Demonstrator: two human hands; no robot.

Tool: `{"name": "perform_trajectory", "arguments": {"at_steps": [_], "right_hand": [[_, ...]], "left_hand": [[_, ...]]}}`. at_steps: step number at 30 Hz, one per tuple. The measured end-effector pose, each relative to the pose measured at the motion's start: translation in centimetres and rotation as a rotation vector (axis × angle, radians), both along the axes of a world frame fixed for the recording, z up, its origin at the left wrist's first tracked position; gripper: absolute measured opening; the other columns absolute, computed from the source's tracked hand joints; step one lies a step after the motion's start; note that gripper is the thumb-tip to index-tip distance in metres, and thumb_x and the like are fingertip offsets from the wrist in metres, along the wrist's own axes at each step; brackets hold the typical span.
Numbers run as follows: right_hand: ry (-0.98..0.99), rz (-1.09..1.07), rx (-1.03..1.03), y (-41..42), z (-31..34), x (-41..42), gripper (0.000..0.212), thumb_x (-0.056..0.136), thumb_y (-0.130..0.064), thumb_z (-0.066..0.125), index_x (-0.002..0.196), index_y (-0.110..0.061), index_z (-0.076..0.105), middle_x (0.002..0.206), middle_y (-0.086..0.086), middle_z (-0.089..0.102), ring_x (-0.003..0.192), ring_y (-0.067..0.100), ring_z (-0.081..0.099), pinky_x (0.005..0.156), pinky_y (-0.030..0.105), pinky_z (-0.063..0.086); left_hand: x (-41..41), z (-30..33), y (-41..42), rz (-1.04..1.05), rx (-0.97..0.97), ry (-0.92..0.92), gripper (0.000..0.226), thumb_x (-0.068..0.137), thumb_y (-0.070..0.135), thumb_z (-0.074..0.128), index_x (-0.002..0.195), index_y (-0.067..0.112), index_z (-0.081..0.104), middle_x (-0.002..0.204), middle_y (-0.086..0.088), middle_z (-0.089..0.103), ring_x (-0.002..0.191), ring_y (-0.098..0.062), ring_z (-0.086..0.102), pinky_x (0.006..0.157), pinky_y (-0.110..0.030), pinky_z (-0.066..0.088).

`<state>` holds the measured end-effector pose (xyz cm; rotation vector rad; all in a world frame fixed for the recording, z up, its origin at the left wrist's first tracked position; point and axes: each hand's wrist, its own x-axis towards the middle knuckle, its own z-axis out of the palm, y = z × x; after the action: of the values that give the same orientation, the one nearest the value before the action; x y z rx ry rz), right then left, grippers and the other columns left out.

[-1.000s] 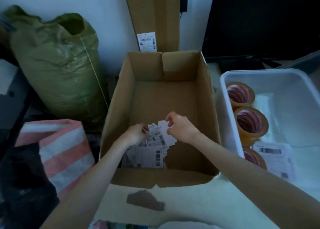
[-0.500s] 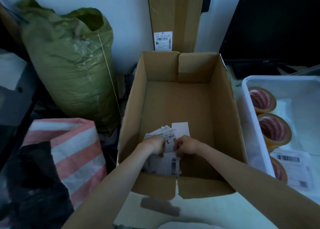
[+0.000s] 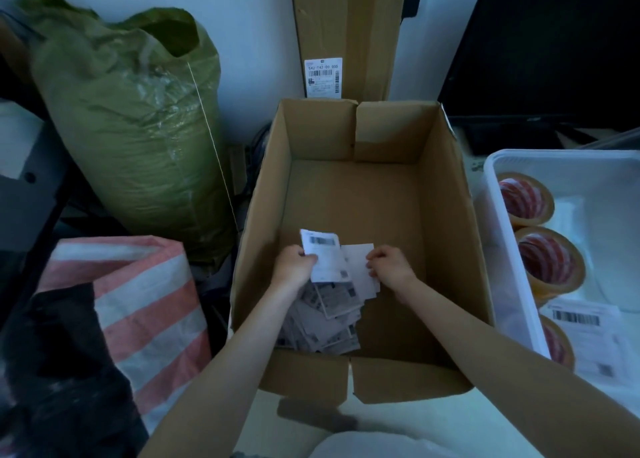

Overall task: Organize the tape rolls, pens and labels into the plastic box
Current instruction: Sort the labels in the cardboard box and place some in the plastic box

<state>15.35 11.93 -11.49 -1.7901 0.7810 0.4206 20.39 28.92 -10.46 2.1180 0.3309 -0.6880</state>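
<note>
Inside the cardboard box (image 3: 446, 236), both hands grip labels (image 3: 323, 260).

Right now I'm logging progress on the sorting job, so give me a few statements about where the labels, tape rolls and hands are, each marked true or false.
1. Both hands are inside the cardboard box. True.
2. The left hand grips a barcode label. True.
3. The plastic box holds no tape rolls. False: tape rolls stand along its left side.
4. The pile of labels lies at the far end of the cardboard box. False: it lies at the near end, below the hands.
5. The right hand pinches a white sheet. True.
6. The green sack stands right of the cardboard box. False: it stands to the left.
</note>
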Motion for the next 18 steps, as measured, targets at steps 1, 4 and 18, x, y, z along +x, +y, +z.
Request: {"name": "perform_trajectory", "arguments": {"at_steps": [1, 4, 18], "right_hand": [[0.03, 0.006, 0.003, 0.0, -0.2, 0.0, 0.014, 0.097, -0.004, 0.043, 0.103, -0.01, 0.054, 0.099, 0.01, 0.055, 0.088, 0.019, 0.052, 0.073, 0.027, 0.043], [0.112, 0.021, 0.044, 0.3, -0.2, -0.1, 0.013, 0.098, -0.006, 0.043, 0.102, -0.011, 0.054, 0.101, 0.013, 0.057, 0.087, 0.021, 0.056, 0.076, 0.032, 0.049], [0.213, 0.195, 0.152, 0.3, 0.1, -0.1, 0.015, 0.092, -0.009, 0.055, 0.105, -0.003, 0.062, 0.086, 0.009, 0.059, 0.07, 0.015, 0.053, 0.059, 0.022, 0.045]], "left_hand": [[-0.3, 0.0, -0.2, 0.096, -0.033, 0.045, 0.008, 0.092, 0.011, 0.056, 0.095, 0.006, 0.061, 0.094, -0.008, 0.064, 0.08, -0.023, 0.06, 0.055, -0.026, 0.042], [-1.5, -0.7, -0.7, 0.095, 0.007, 0.131, 0.013, 0.089, 0.01, 0.052, 0.092, 0.01, 0.064, 0.104, -0.012, 0.067, 0.092, -0.028, 0.064, 0.072, -0.031, 0.053], [-2.9, -1.5, -1.3, -0.053, 0.081, 0.027, 0.027, 0.088, 0.004, 0.056, 0.115, 0.006, 0.06, 0.114, -0.01, 0.062, 0.11, -0.027, 0.06, 0.091, -0.036, 0.051]]}}
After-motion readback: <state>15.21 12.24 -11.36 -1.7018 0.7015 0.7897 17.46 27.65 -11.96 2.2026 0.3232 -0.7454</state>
